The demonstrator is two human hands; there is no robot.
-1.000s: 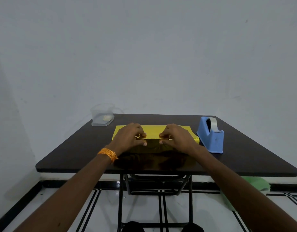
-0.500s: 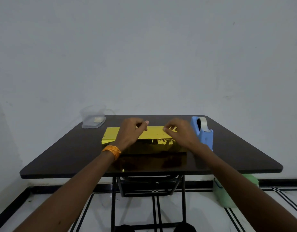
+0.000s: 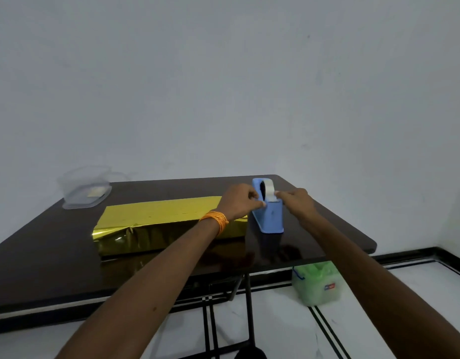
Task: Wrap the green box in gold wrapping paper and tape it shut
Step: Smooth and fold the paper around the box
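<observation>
The box, wrapped in gold paper [image 3: 159,224], lies long-ways on the dark table [image 3: 55,255]; no green shows. A blue tape dispenser [image 3: 269,216] with a whitish roll stands just right of it. My left hand [image 3: 239,202], with orange bangles at the wrist, grips the dispenser's left side with curled fingers. My right hand [image 3: 292,198] pinches the tape at the roll's top. Neither hand touches the wrapped box.
A clear plastic container [image 3: 85,187] sits at the table's back left corner. A green bin with a plastic bag [image 3: 317,283] stands on the white tiled floor under the table's right edge. A pale wall rises close behind the table.
Both hands left the top of the gold-wrapped box and moved right to the tape dispenser. The camera view swung left, so the box now shows uncovered.
</observation>
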